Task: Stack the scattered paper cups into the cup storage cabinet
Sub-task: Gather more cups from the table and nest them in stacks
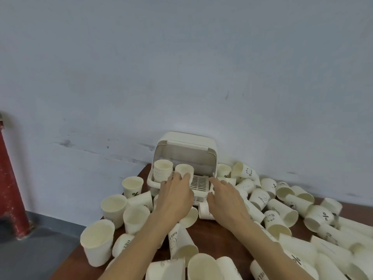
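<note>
Cream plastic cup storage cabinet (186, 156) against the pale wall (181, 67), at the far edge of a dark brown table (214, 231); lid raised, slatted tray (199, 183) exposed at the front. Inside, left: stack of nested cups (163, 171), upright. Just beside it, right: single paper cup (184, 171), upright, lower half hidden behind fingers.

Left hand (175, 196): reaching into the cabinet mouth, fingertips at the single cup; whether pinching or merely touching, cannot tell, contact side concealed. Right hand (226, 201): fingers extended and loosely spread, over the tray's right front corner, holding nothing visible; palm side hidden. Hands apart, both forearms entering from the bottom edge.

Scattered paper cups (282, 211) covering the table on both sides: upright group at left (114, 207), mostly toppled at right. Print on several ("%", "HELLO") partly legible, the rest blurred. Cups at bottom and right edges cut off by the frame. One cup (205, 212) partly hidden beneath the right hand.

Red pillar (10, 178) at far left, cropped. Grey floor (40, 249) below.
</note>
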The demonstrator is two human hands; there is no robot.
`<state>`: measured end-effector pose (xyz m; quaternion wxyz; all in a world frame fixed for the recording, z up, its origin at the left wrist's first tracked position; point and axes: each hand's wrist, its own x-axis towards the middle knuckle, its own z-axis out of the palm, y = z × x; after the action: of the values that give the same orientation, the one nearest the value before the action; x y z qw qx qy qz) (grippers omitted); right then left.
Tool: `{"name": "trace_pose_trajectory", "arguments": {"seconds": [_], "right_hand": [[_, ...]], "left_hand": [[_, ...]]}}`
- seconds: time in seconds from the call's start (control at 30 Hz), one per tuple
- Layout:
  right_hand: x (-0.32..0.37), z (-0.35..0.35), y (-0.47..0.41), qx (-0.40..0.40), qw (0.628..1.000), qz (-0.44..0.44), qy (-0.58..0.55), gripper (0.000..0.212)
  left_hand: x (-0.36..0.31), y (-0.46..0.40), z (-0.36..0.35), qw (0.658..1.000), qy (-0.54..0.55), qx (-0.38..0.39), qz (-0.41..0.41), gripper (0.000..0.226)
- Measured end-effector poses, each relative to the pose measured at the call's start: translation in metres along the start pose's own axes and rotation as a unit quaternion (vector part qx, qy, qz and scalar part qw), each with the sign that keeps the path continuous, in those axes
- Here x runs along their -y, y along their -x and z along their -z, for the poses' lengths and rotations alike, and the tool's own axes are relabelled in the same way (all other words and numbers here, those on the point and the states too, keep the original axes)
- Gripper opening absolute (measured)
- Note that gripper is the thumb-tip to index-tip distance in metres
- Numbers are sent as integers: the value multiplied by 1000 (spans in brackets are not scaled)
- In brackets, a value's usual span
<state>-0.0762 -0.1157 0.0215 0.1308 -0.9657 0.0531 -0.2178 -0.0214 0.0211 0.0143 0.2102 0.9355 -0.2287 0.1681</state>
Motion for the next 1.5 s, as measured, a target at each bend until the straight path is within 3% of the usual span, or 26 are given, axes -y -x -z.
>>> {"name": "trace_pose_trajectory", "arguments": {"seconds": [0.2, 0.37, 0.67, 1.5], "right_hand": [[-20, 49, 64, -38, 998, -39, -22, 33], [-35, 63, 112, -49, 995, -74, -52, 43], [-47, 78, 166, -31, 990, -99, -93, 43], [-162, 122, 197, -46, 972, -228, -35, 45]], "left_hand": [[-42, 53, 8, 996, 87, -21, -25, 38], [-70, 88, 2, 989, 143, -24, -36, 45], [-109, 126, -3, 978, 198, -18, -58, 42], [-223, 83, -69, 966, 163, 91, -180, 35]]}}
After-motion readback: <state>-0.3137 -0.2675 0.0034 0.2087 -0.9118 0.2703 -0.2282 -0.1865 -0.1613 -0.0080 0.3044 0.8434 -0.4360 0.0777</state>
